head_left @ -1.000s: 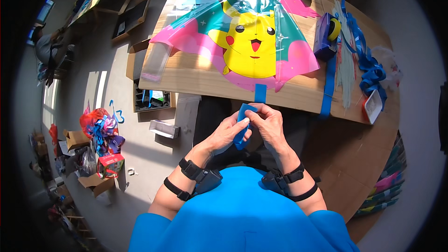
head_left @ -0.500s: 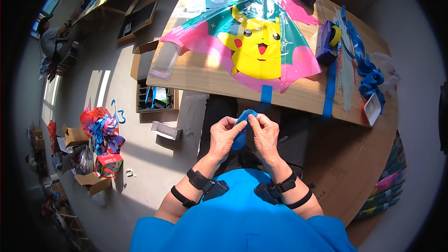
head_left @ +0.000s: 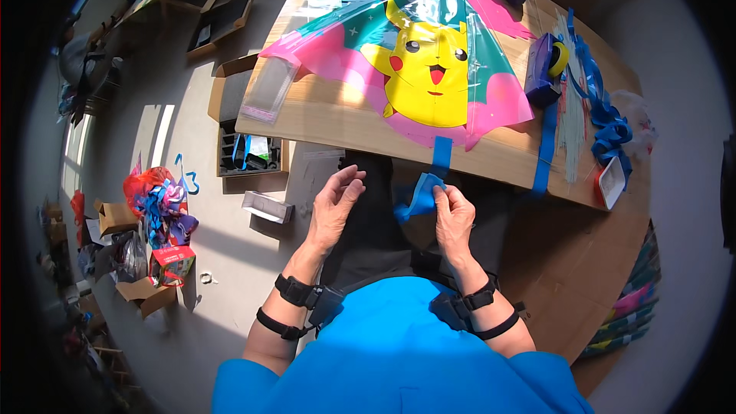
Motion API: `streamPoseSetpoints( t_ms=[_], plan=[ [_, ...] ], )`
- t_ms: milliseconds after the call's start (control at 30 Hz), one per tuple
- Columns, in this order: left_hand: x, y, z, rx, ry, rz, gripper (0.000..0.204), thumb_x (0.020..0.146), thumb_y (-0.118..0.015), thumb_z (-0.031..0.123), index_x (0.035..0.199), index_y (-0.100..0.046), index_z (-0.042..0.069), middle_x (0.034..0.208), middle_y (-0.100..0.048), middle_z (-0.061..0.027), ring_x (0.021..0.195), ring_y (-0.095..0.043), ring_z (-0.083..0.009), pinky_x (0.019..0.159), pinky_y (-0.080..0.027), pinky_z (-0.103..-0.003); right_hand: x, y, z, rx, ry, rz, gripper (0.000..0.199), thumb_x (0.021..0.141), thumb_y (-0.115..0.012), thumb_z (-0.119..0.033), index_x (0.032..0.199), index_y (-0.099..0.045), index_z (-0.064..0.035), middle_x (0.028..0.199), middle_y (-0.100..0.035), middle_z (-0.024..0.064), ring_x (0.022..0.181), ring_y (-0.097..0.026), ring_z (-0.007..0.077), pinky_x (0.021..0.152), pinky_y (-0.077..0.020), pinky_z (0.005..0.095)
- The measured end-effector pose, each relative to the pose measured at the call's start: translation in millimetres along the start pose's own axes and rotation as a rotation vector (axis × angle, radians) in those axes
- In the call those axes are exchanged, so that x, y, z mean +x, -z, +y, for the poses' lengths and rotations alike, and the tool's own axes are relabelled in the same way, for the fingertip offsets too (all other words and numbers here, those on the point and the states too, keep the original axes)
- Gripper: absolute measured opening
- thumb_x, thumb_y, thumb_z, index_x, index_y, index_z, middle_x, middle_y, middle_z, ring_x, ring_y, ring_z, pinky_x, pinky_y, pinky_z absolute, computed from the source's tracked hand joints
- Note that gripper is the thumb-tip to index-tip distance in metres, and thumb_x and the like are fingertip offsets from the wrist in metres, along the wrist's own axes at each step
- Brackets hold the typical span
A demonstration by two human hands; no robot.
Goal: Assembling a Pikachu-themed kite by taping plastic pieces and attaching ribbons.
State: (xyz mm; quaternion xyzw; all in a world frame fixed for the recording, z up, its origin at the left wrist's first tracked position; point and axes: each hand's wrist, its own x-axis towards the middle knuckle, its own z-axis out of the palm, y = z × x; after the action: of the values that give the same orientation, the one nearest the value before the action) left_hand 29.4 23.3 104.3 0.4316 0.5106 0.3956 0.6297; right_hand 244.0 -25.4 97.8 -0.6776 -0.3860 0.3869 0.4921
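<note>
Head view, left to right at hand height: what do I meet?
Colourful tangled pile → small pale box → left hand → held blue strip → right hand → red-and-white tray.

The glossy, wing-shaped plastic-film sheet sets teal-green fields against scalloped pink edging, with small white sparkle marks and a large yellow cartoon figure whose cheeks are red and eyes black. The thin, folded blue ribbon strip is plain, as is the bright blue short-sleeved shirt. The flat wooden table is pale tan, and the nearer boxy tape dispenser is dark violet-blue with a round yellow roll.
</note>
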Motion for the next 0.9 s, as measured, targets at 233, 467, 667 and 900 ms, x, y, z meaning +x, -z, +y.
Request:
streamPoseSetpoints(
  t_ms=[233, 467, 667, 900],
  plan=[
    [13, -43, -24, -0.237, 0.265, 0.009, 0.025, 0.093, -0.067, 0.023, 0.106, -0.066, 0.002, 0.093, -0.067, -0.0018, 0.087, -0.063, -0.0104, 0.079, -0.051, -0.026, 2, -12, -12, 0.017, 0.015, 0.056, 0.024, 0.097, -0.062, -0.020, 0.101, -0.069, 0.0031, 0.070, -0.056, -0.0030, 0.067, -0.047, 0.0051, 0.059, -0.0396, 0.0231],
    [11, 98, -72, -0.418, 0.173, 0.589, 0.018, 0.102, -0.050, 0.026, 0.098, -0.049, 0.009, 0.083, -0.052, -0.0010, 0.062, -0.047, -0.0097, 0.059, -0.043, -0.025, 36, 68, 16, 0.546, -0.263, 0.491, 0.024, 0.103, -0.050, -0.029, 0.095, -0.053, -0.0063, 0.069, -0.046, -0.0035, 0.058, -0.041, 0.0059, 0.052, -0.0346, 0.0235],
    [-5, 180, -94, -0.236, 0.165, 0.721, 0.018, 0.102, -0.049, 0.024, 0.096, -0.049, 0.007, 0.071, -0.046, 0.0013, 0.050, -0.039, -0.0074, 0.045, -0.038, -0.024, 44, 177, 26, 1.298, -0.276, -0.003, 0.010, 0.101, -0.046, -0.009, 0.102, -0.053, -0.0027, 0.062, -0.036, -0.0042, 0.045, -0.031, 0.0043, 0.047, -0.0272, 0.0237],
    [-28, 299, -130, 0.809, 0.227, 0.988, 0.034, 0.099, -0.052, 0.018, 0.126, -0.048, -0.001, 0.096, -0.062, -0.0132, 0.077, -0.061, -0.0230, 0.067, -0.052, -0.034, 32, 200, -37, 0.715, -0.401, -0.560, 0.032, 0.096, -0.062, -0.027, 0.080, -0.051, -0.0014, 0.050, -0.039, -0.0013, 0.035, -0.030, 0.0060, 0.037, -0.0241, 0.0234]
  ],
)
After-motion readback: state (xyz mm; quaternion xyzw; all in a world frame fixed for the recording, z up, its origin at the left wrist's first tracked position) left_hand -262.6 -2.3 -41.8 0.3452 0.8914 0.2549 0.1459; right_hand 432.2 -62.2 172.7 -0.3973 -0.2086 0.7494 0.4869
